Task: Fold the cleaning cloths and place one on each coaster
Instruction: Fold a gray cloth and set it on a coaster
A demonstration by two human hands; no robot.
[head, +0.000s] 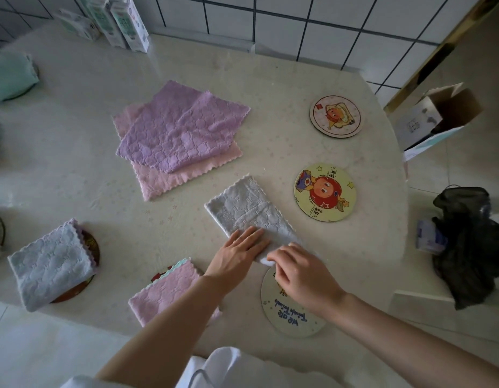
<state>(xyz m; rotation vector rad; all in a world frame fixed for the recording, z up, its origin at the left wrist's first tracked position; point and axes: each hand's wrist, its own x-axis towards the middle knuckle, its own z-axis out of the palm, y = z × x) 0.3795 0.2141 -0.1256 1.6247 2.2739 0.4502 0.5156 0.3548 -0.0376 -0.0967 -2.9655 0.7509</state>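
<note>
Tabletop (74, 163): left hand (242, 249) flat on grey cloth (241, 205), right hand (301, 278) pinching.

Tall cartons (128, 26) stand against the tiled wall (298, 18) — right of the table (74, 163), a cardboard box (438, 116) and black bag (466, 242).

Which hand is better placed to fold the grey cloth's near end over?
Right. The right hand pinches the grey cloth at its near end; the left hand lies flat on it, pinning it down.
</note>
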